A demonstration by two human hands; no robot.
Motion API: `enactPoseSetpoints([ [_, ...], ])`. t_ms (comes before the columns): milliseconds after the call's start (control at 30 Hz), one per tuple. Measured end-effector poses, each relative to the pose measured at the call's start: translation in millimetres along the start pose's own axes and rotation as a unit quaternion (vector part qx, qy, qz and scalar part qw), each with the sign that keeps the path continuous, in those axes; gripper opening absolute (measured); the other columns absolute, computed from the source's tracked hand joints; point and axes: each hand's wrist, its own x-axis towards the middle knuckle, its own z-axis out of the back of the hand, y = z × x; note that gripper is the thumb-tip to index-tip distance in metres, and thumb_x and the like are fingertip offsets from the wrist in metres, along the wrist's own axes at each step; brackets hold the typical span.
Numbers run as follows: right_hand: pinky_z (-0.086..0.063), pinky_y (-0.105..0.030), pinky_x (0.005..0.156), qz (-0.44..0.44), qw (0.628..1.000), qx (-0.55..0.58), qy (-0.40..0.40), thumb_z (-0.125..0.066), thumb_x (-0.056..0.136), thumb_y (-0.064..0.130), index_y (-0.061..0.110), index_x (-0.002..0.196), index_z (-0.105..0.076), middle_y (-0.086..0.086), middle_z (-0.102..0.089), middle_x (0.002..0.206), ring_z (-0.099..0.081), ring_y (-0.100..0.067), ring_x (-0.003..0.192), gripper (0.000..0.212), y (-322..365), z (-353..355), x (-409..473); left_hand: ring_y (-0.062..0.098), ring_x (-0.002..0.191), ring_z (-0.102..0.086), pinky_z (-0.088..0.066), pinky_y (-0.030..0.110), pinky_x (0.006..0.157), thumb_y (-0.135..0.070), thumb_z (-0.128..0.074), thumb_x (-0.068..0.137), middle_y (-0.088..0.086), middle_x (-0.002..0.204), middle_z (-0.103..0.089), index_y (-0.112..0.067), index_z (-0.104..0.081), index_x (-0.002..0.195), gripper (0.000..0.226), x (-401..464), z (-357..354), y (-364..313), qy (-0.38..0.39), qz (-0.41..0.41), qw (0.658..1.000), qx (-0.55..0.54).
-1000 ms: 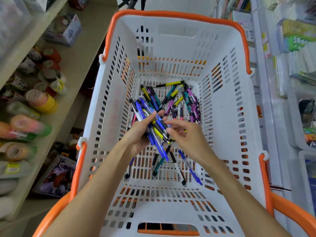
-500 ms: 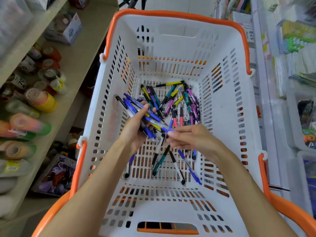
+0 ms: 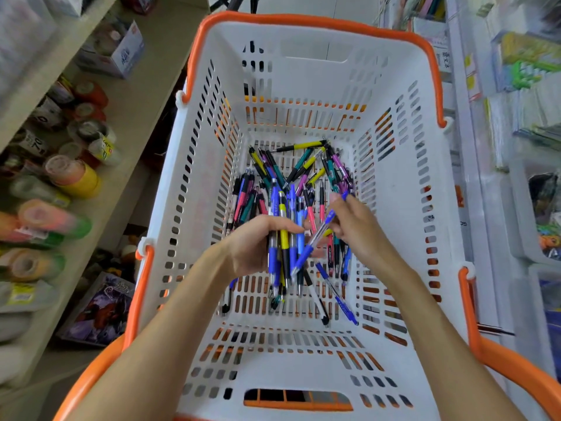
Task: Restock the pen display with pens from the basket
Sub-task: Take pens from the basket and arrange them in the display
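While both bare forearms reach down into it, the white slotted plastic shopping basket with the orange rim and handles (image 3: 200,165) fills most of the view, its perforated floor and walls showing orange through the slots. To its left runs a beige shelf (image 3: 142,95) carrying rolls of coloured tape (image 3: 71,177) and a small white cardboard box (image 3: 121,53); to its right stand white display racks of packaged stationery (image 3: 528,74), blurred enough that the goods there may be notebooks or card packs, I cannot tell which.

On the basket floor, toward the far end, lies a loose heap of click pens with yellow, teal, purple, pink and black barrels (image 3: 306,168). A few more pens lie apart on the near floor, among them a blue-capped clear stick pen (image 3: 340,299) and a white pen with a black tip (image 3: 318,305).

The left hand (image 3: 258,247) is clenched around a bundle of mostly blue click pens with one yellow-and-black one (image 3: 283,238), held roughly upright above the floor, tips pointing down toward the camera side. The right hand (image 3: 355,226) pinches a single blue pen with a clear barrel (image 3: 315,241) between thumb and fingertips; that pen slants down-left so its lower end crosses in front of the bundle, touching or just beside it.
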Motion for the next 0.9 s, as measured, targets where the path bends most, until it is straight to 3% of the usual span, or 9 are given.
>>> enactPoseSetpoints([
  [100, -0.048, -0.049, 0.089, 0.002, 0.998, -0.051, 0.035, -0.035, 0.099, 0.044, 0.016, 0.075, -0.041, 0.002, -0.038, 0.067, -0.044, -0.018, 0.067, 0.037, -2.9, -3.0, -1.4, 0.028, 0.114, -0.062, -0.040, 0.044, 0.106, -0.014, -0.056, 0.087, 0.016, 0.123, -0.064, -0.014, -0.069, 0.092, 0.015, -3.0, 0.0, 0.2, 0.066, 0.064, 0.995, 0.034],
  [167, -0.047, -0.053, 0.091, -0.003, 0.997, -0.060, 0.047, -0.036, 0.098, 0.045, 0.010, 0.080, -0.046, -0.002, -0.043, 0.071, -0.050, -0.030, 0.072, 0.041, -1.3, -2.2, -2.4, 0.026, 0.109, -0.064, -0.042, 0.043, 0.104, -0.015, -0.056, 0.086, 0.012, 0.120, -0.066, -0.014, -0.064, 0.099, 0.016, -4.4, -0.4, -1.0, 0.068, 0.079, 0.994, 0.032],
  [233, -0.050, -0.048, 0.088, -0.003, 0.997, -0.051, 0.054, -0.038, 0.097, 0.048, 0.005, 0.090, -0.050, -0.010, -0.052, 0.079, -0.057, -0.037, 0.083, 0.045, -1.7, -0.9, -2.3, 0.021, 0.107, -0.066, -0.044, 0.041, 0.102, -0.018, -0.053, 0.090, 0.007, 0.118, -0.068, -0.012, -0.064, 0.107, 0.021, -4.8, 0.0, -1.3, 0.060, 0.083, 0.993, 0.055],
  [367, -0.035, -0.026, 0.063, 0.007, 0.996, -0.066, 0.054, -0.042, 0.096, 0.048, 0.010, 0.089, -0.050, 0.003, -0.040, 0.067, -0.041, -0.012, 0.061, 0.039, -2.4, -1.4, -3.0, 0.013, 0.100, -0.069, -0.052, 0.035, 0.094, -0.025, -0.055, 0.090, 0.001, 0.110, -0.072, -0.013, -0.071, 0.105, 0.025, -8.0, -6.1, -1.3, 0.046, 0.084, 0.989, 0.114],
  [467, -0.043, -0.022, 0.067, -0.005, 0.998, -0.059, 0.034, -0.046, 0.095, 0.047, 0.021, 0.108, -0.052, 0.002, -0.055, 0.088, -0.055, -0.011, 0.071, 0.030, -5.4, -3.3, 0.3, 0.012, 0.092, -0.071, -0.058, 0.028, 0.081, -0.020, -0.056, 0.090, 0.000, 0.104, -0.073, -0.011, -0.068, 0.106, 0.023, -8.3, -10.0, -1.5, 0.031, 0.075, 0.992, 0.099],
  [633, -0.044, -0.025, 0.084, -0.030, 0.997, 0.021, 0.066, -0.043, 0.095, 0.049, 0.022, 0.126, -0.048, 0.005, -0.058, 0.107, -0.060, -0.004, 0.089, 0.041, -0.7, -5.7, 0.5, 0.013, 0.095, -0.068, -0.049, 0.036, 0.097, -0.023, -0.064, 0.080, 0.003, 0.103, -0.073, -0.020, -0.079, 0.090, 0.019, -6.6, -6.6, -1.4, 0.037, 0.077, 0.993, 0.087],
  [733, -0.044, -0.037, 0.099, -0.043, 0.998, 0.043, 0.024, -0.039, 0.094, 0.054, 0.023, 0.126, -0.047, 0.001, -0.056, 0.123, -0.054, -0.012, 0.113, 0.045, 1.5, -5.2, -0.6, 0.016, 0.094, -0.066, -0.044, 0.044, 0.103, -0.018, -0.063, 0.085, 0.004, 0.103, -0.072, -0.017, -0.079, 0.088, 0.017, -0.9, -4.7, -1.0, -0.006, 0.017, 1.000, -0.014],
  [800, -0.050, -0.037, 0.091, -0.080, 0.995, 0.057, 0.031, -0.035, 0.095, 0.055, 0.024, 0.113, -0.054, -0.010, -0.059, 0.120, -0.060, -0.015, 0.105, 0.040, 5.9, -2.1, -2.4, 0.016, 0.087, -0.070, -0.053, 0.041, 0.091, -0.012, -0.058, 0.089, 0.005, 0.100, -0.073, -0.015, -0.078, 0.089, 0.019, 3.4, -2.9, -1.7, -0.044, -0.052, 0.991, -0.116],
  [900, -0.055, -0.027, 0.075, -0.169, 0.969, 0.067, 0.165, -0.037, 0.088, 0.065, 0.013, 0.117, -0.057, -0.006, -0.067, 0.110, -0.070, -0.015, 0.089, 0.063, 9.4, 2.2, -8.5, 0.015, 0.085, -0.071, -0.059, 0.036, 0.077, -0.008, -0.056, 0.091, 0.005, 0.096, -0.074, -0.012, -0.071, 0.097, 0.017, 5.3, 0.7, -3.7, -0.078, -0.121, 0.963, -0.228],
])
